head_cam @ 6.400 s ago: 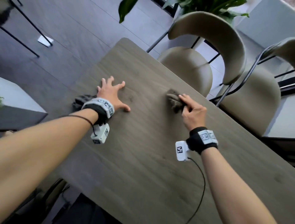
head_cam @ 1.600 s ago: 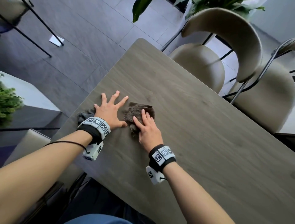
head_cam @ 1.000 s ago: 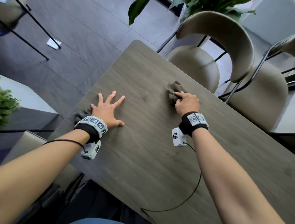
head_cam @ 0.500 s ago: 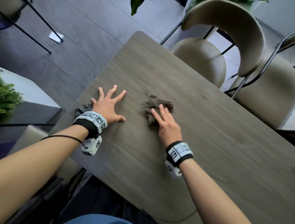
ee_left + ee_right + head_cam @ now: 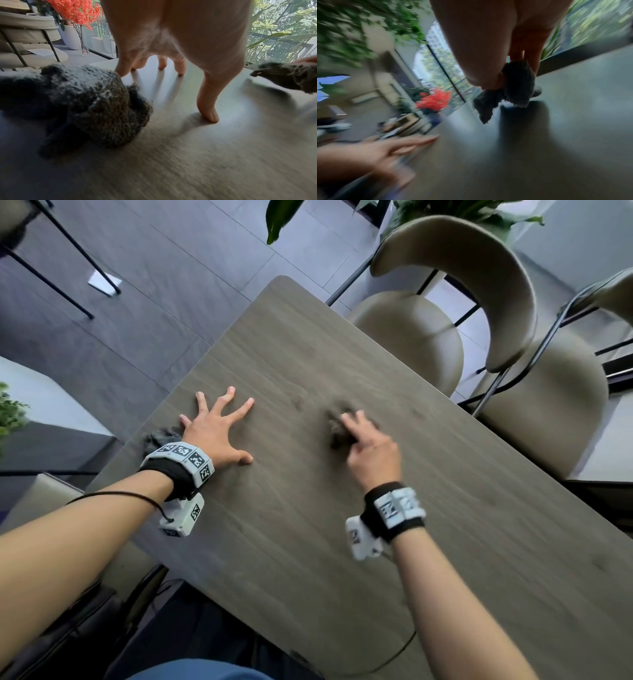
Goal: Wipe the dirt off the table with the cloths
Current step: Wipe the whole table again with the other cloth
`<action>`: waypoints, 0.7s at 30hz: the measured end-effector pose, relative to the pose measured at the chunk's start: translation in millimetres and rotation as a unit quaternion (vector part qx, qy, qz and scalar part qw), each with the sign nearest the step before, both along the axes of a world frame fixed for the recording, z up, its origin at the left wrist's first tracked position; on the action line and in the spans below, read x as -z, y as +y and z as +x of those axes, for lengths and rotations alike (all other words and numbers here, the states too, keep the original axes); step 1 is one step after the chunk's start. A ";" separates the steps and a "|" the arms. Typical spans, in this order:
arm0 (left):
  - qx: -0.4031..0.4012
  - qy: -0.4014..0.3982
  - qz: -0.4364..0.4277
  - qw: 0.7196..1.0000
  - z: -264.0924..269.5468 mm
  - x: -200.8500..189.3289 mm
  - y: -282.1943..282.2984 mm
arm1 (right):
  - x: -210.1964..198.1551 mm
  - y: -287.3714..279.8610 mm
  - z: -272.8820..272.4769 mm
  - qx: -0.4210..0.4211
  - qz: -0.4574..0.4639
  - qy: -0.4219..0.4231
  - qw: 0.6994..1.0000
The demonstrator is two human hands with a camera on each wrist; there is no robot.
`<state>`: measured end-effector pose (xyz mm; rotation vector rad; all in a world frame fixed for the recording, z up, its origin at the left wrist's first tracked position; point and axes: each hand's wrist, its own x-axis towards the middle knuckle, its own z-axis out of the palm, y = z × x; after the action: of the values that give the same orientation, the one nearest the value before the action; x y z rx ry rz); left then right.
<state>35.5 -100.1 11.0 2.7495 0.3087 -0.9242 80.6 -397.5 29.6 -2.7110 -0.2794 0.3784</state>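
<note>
Right hand (image 5: pixel 371 451): fingers (image 5: pixel 530 59) curled, pinching bunched dark grey fuzzy cloth (image 5: pixel 513 86), pressing it to grey-brown wood-grain table (image 5: pixel 445 525); likely mid-wipe, view blurred.
Left hand (image 5: pixel 215 433): fingers (image 5: pixel 208 108) splayed, tips on table, holding nothing; probably bracing.
Second crumpled dark grey cloth (image 5: pixel 89 102) idle just beside left wrist, near table edge.

Open table (image 5: pixel 308 542) between the hands and toward the near edge. Left hand (image 5: pixel 219 429) lies splayed flat, blocking the left side; a spare cloth (image 5: pixel 161 436) sits just beside its wrist at the table edge. Right hand (image 5: pixel 370 450) holds a cloth (image 5: pixel 337 426) mid-table (blurred). Two chairs (image 5: pixel 411 337) stand close along the far side.
</note>
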 end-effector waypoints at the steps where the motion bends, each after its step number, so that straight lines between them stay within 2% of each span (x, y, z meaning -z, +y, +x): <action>1: 0.000 0.000 0.000 1.000 -0.1 0.1 0.4 | 4.5 16.3 -26.3 -0.037 -0.003 0.017 0.999; 4: 0.000 0.000 0.000 1.000 -0.1 0.2 1.4 | 23.8 48.1 -102.5 -0.118 -0.025 0.049 0.991; 7: 0.000 0.002 0.004 1.000 -0.7 -0.1 0.8 | 31.5 39.6 -117.6 -0.125 -0.015 0.028 0.992; 10: 0.001 0.005 0.006 1.000 -0.7 -0.6 0.3 | 35.4 10.1 -85.3 -0.118 -0.039 -0.003 0.992; 14: 0.004 0.004 0.007 1.000 -0.2 -0.8 0.0 | 36.2 -35.1 -27.6 -0.043 -0.082 -0.014 0.996; 19: 0.006 0.003 0.010 1.000 -0.2 -1.9 -0.5 | 28.9 -72.4 44.9 0.035 -0.133 0.021 0.990; 21: 0.005 0.005 0.017 1.000 -0.2 -3.7 -1.0 | 19.4 -72.9 60.6 0.079 -0.116 0.036 0.989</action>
<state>35.3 -101.1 14.8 2.7799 0.3154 -0.9446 141.2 -470.5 10.3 -2.9130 0.0011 0.4890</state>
